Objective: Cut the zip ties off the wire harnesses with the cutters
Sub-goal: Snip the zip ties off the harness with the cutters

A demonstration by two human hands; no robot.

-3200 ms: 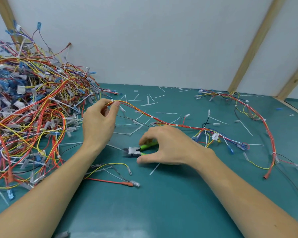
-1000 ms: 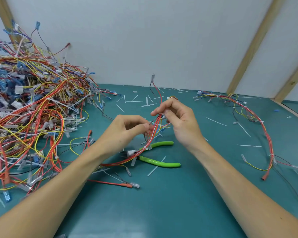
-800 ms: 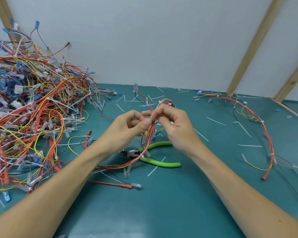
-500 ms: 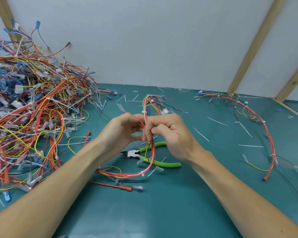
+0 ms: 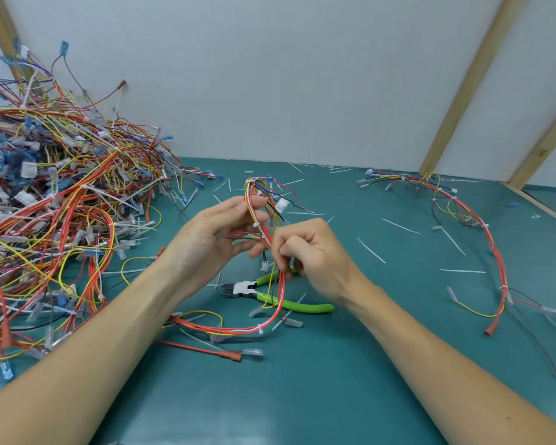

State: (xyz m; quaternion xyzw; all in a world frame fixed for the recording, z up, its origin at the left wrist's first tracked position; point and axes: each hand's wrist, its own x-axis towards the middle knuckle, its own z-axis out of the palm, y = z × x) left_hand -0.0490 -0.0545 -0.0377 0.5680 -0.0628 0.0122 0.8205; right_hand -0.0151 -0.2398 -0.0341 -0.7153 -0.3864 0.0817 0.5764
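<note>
A red, yellow and white wire harness (image 5: 260, 200) is folded into a loop above the teal table. My left hand (image 5: 212, 234) holds its upper part, thumb against the bundle. My right hand (image 5: 305, 252) pinches the strands just below, near a white zip tie (image 5: 256, 224). The loop hangs down and curves across the table to another zip tie (image 5: 260, 331). The green-handled cutters (image 5: 272, 295) lie on the table under my hands, jaws pointing left, with no hand on them.
A big tangle of harnesses (image 5: 55, 203) fills the left side. Another harness (image 5: 469, 216) arcs across the right. Cut white zip tie pieces (image 5: 369, 250) litter the teal table (image 5: 302, 380). A loose red wire (image 5: 206, 350) lies near the front. Wooden posts stand at the right.
My right hand left the cutters on the table and joined the left on the harness. Both hands folded the long harness into a loop, and the right slid lower down the bundle.
</note>
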